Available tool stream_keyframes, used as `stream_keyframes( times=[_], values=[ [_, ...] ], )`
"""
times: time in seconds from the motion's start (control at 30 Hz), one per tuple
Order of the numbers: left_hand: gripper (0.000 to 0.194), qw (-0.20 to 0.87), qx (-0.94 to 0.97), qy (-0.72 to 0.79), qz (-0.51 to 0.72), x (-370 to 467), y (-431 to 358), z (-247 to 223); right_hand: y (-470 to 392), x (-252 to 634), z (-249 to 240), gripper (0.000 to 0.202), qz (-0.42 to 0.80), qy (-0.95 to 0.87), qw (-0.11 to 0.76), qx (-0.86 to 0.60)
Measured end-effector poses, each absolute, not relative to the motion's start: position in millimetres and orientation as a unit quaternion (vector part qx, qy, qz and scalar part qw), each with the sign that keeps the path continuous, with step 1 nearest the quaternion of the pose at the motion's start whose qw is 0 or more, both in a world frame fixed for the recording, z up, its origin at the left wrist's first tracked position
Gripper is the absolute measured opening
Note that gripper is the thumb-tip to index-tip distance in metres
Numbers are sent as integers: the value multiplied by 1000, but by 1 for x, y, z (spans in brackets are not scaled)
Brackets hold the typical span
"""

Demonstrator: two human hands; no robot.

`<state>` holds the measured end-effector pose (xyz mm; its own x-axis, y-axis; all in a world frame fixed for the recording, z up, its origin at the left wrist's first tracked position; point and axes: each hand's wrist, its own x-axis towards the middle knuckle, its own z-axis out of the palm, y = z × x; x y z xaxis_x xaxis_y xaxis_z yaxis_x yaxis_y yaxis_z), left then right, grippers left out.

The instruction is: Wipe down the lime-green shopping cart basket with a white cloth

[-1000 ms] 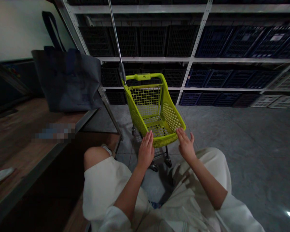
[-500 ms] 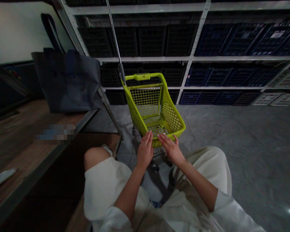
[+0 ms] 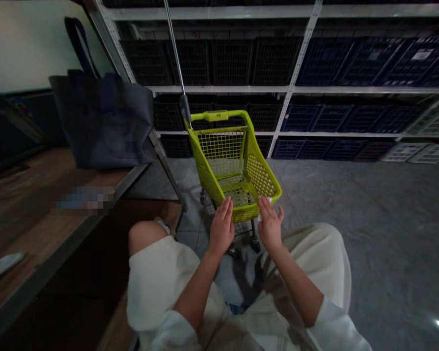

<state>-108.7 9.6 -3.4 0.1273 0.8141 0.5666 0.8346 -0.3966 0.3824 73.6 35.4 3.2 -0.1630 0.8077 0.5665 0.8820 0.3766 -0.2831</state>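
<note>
So you've got a green cart (image 3: 260, 179) sitting right in front of you, just past your knees, with its front edge toward you and its handle (image 3: 216, 116) at the far end. A metal pole (image 3: 175, 51) goes up from the far left corner.

Your hands are apart from each other, both at that near edge. Your left hand (image 3: 222, 228) is at the left corner, fingers straight and side by side on the rim. Your right hand (image 3: 269, 228) is further right on the same rim, with a bit of white cloth (image 3: 259, 215) poking out around the fingers. Could be paper, too small to say. Both thumbs are hidden, so I can't tell whether either hand is actually clamped on anything.

Over on your left there's a big dark bag (image 3: 104, 126) standing on a wooden table (image 3: 40, 190), plus a blurred-out patch near the table's edge. Behind the cart are white shelves (image 3: 227, 89) packed with black crates (image 3: 232, 62) and blue crates (image 3: 368, 61).
</note>
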Motion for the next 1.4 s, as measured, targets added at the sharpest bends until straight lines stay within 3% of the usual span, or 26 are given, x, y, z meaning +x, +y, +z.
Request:
stream_keyframes(
  times=[0.23, 0.5, 0.67, 0.87, 1.1, 1.4],
  values=[
    [81, 9, -750, -549, -369, -111, 9, -7, 2, 14, 12, 81, -4, -843, 291, -452],
    [86, 31, -753, -548, -364, -113, 11, -6, 49, 126, 10, 97, -69, -884, 252, -389],
    [84, 33, -754, -547, -363, -111, 12, -6, 85, 177, 7, 97, -97, -824, 276, -485],
    [85, 20, -755, -551, -355, -108, 10, -4, 52, 99, 2, 87, -98, -747, 316, -577],
    [78, 9, -753, -550, -362, -110, 9, -7, 4, 4, 9, 81, -23, -822, 319, -470],
    [85, 33, -760, -545, -352, -115, 10, -4, 56, 125, 8, 93, -75, -879, 271, -384]
  ],
)
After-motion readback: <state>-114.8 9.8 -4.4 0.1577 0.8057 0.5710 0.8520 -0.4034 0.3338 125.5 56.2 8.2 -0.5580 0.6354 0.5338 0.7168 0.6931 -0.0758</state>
